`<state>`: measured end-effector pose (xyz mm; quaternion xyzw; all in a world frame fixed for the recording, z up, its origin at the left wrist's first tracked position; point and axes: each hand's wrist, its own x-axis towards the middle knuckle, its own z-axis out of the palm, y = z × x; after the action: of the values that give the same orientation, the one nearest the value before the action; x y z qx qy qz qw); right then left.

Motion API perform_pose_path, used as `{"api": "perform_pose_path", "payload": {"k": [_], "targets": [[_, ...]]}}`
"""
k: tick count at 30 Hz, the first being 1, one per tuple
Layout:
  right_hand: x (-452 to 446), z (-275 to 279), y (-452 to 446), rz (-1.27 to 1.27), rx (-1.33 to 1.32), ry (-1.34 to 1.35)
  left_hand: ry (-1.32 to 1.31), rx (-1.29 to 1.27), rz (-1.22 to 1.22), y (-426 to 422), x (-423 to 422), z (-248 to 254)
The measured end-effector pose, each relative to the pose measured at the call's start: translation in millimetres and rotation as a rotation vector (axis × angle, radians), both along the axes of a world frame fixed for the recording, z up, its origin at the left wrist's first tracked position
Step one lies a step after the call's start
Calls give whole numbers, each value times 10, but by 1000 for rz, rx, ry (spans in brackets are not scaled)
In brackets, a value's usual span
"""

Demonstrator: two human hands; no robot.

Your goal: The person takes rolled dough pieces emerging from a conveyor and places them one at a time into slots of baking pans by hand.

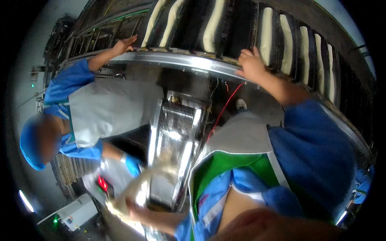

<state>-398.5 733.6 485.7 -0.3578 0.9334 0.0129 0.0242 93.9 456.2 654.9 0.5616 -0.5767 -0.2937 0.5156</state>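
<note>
My left hand (134,211), blurred by motion, is closed on a long pale dough strip (140,178). The strip arcs up and to the right, its far end over a metal mesh-like conveyor (171,140). My right hand (251,66) reaches forward to the metal edge of a large rack of dark troughs (240,32). Its fingers lie apart on the edge, holding nothing that I can see. Just right of them lies another dough strip (266,36) in a trough; whether they touch it is unclear.
A co-worker (72,92) stands at left, a bare hand (124,45) on the rack's edge and a blue-gloved hand (132,165) beside the conveyor. More dough strips (213,26) lie in the troughs. A red cord (225,106) hangs down. A white box (78,212) stands lower left.
</note>
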Motion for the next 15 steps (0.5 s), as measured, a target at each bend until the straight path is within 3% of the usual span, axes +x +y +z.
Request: {"api": "perform_pose_path", "payload": {"k": [4,8,10,12,13,15], "targets": [[-89,-47,17,49,-53,-5,417,-226,-483,169,-1364,314],[-198,-42,95,143,-106,-42,523,-150,-1067,355,-2944,348],[-268,-40,108,190,-99,-70,482,6,-1011,501,-3694,172],[-329,85,118,240,-44,-133,161,-50,-1161,781,-4340,-16],[-358,97,146,271,-61,-128,-173,-75,-1250,865,-4573,-135],[-418,123,178,295,-115,-117,-193,148,-1452,1130,-4973,-525]]}}
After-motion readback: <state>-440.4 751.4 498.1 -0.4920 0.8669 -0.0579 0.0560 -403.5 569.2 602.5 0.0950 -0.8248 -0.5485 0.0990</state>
